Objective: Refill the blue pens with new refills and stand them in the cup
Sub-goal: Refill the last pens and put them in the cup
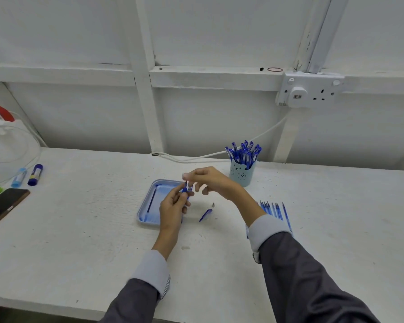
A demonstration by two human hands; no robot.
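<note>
At the centre of the frame, a blue pen [185, 190] is held above a white counter [79, 229]. Its barrel is enclosed by the grip of the left hand [173, 207], and its upper end is pinched by the fingertips of the right hand [208, 179]. A light blue tray [145, 216] with a single refill [151, 202] in it lies beneath the hands. A pen cap [205, 215] lies just right of the tray. A bear-faced cup [241, 174], filled with pens, stands at upper right. A row of refills [276, 210] lies at right.
</note>
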